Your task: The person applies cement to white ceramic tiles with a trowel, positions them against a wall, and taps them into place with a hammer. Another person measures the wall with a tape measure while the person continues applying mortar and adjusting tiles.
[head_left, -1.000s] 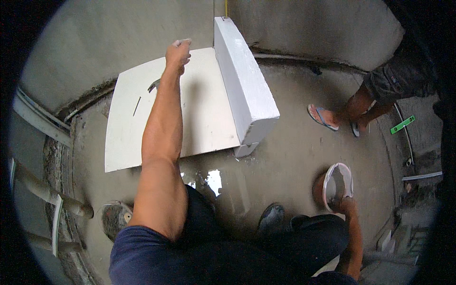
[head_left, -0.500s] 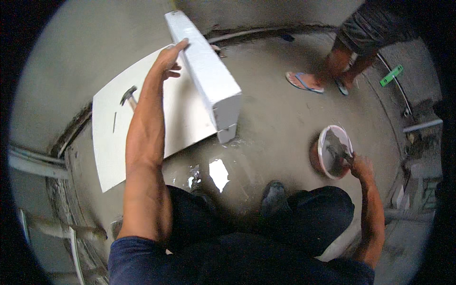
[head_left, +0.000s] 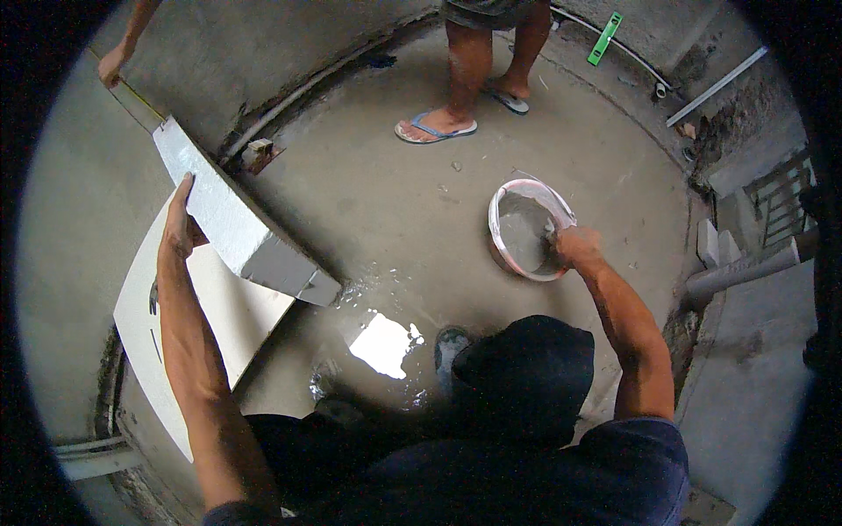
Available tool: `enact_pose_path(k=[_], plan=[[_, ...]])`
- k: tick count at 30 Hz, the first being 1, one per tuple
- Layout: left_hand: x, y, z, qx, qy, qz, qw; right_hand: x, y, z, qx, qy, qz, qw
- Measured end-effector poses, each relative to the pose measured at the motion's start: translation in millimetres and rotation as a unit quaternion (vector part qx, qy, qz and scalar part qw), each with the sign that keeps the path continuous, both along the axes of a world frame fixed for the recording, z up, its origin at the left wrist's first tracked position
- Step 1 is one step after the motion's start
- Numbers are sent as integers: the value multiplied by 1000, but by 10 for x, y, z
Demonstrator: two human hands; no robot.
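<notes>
A long white block (head_left: 215,197) with a grey near end leans at the left, above a white sheet (head_left: 250,307) on the floor. My left hand (head_left: 181,226) holds the block by its left side, the thumb laid up against its white face. At the right, my right hand (head_left: 581,247) is closed round the handle of a trowel (head_left: 551,237), whose blade is mostly hidden in a pale bucket (head_left: 497,223). Grey wet mortar (head_left: 524,230) fills much of the bucket. My left forearm partly covers a hammer (head_left: 153,298) on the sheet.
Another person's hand (head_left: 111,68) holds a thin yellow strip (head_left: 143,101) reaching the block's far end. A person in flip-flops (head_left: 436,127) stands beyond the bucket. A green level (head_left: 605,39) lies at the back right. Shiny water (head_left: 386,342) wets the floor before my feet.
My view has swung right, so block and bucket sit further left in it. Another person's hand and the yellow strip now show at upper left. Both my hands keep their holds.
</notes>
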State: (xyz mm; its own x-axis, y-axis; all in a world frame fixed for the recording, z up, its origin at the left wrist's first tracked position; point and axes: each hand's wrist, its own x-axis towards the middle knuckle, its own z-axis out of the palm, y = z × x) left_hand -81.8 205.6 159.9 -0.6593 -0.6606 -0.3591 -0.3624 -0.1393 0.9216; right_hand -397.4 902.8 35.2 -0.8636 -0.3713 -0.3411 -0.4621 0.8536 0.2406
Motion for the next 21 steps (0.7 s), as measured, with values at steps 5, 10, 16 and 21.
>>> enact_pose_path(k=[5,10,16,21], plan=[[18,-39,-31,-26,-16,4,1000,30,-79,-79,-37,-115,0,993],[22,6,-1,-43,3,-6,999,161,-61,49,-81,-186,26,979],[68,-1,-25,-80,-19,21,996,494,220,263,-323,-299,-230,868],[79,-84,-46,-46,-2,-14,999,834,430,249,-438,-255,-287,813]])
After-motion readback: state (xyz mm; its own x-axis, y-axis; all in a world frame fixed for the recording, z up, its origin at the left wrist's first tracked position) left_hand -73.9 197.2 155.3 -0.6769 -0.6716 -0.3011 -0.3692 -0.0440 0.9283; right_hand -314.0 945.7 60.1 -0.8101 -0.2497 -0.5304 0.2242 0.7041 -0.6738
